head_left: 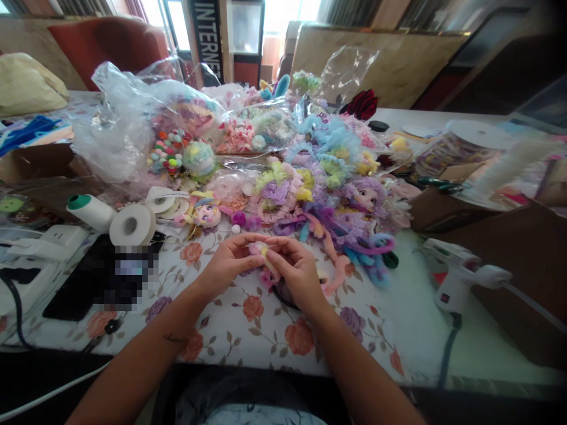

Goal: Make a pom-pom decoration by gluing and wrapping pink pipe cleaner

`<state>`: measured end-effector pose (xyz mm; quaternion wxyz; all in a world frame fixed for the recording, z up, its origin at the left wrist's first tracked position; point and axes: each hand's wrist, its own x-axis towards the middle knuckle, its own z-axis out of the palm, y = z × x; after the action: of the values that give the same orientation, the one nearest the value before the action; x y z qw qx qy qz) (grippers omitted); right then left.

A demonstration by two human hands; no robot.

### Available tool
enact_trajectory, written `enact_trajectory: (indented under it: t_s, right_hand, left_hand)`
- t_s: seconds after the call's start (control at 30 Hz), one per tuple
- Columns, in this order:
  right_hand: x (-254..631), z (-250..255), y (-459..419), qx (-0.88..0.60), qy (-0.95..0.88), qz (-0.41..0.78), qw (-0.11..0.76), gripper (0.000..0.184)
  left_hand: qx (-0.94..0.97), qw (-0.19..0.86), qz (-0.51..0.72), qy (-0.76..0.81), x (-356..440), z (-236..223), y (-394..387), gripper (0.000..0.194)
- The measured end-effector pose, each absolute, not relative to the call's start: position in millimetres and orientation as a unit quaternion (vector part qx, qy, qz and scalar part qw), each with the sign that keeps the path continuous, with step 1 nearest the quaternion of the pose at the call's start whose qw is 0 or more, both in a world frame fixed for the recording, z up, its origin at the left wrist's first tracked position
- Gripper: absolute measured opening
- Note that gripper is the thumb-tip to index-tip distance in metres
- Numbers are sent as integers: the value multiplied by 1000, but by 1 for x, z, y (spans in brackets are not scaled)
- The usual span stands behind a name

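Note:
Both my hands meet over the flowered tablecloth (pixel 252 336), pinching a small pink and yellow soft piece (pixel 264 251) between them. My left hand (pixel 233 262) is closed on its left side, fingertips around the upper edge. From the right, my right hand (pixel 296 271) presses it with the thumb. Pink fluff (pixel 268 277) hangs just below the fingers. Under my right hand lies a dark rounded thing, mostly covered. Fuzzy coloured pipe-cleaner strands (pixel 339 271) lie close to the right hand, and a small doll face (pixel 208 215) sits beyond the left.
A heap of ruffled trims (pixel 328 141) and plastic bags (pixel 119 118) fills the back. On the left are ribbon rolls (pixel 132 225), a thread cone (pixel 91 211), a black phone (pixel 82 283) and a power strip (pixel 26 271). A glue gun (pixel 456 268) stands right, beside a cardboard box (pixel 522 277).

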<state>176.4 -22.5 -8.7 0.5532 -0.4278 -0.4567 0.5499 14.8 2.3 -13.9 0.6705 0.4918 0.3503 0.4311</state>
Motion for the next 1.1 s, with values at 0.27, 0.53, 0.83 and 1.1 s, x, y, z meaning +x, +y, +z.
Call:
enact_trajectory:
  t_s: [0.27, 0.53, 0.83, 1.1]
  right_hand:
    - [177, -7, -21, -441, -460, 538, 552, 18]
    - [177, -11, -24, -474, -516, 469, 538, 12]
    - [176, -14, -25, -506, -578, 370, 522, 10]
    - [173, -13, -26, -510, -586, 357, 519, 9]
  left_hand:
    - [458, 650, 473, 380, 16, -15, 3, 28]
    - [440, 626, 489, 418, 18, -13, 0, 29]
    - [418, 651, 496, 394, 20, -17, 1, 28]
    - [392, 655, 504, 403, 22, -16, 0, 25]
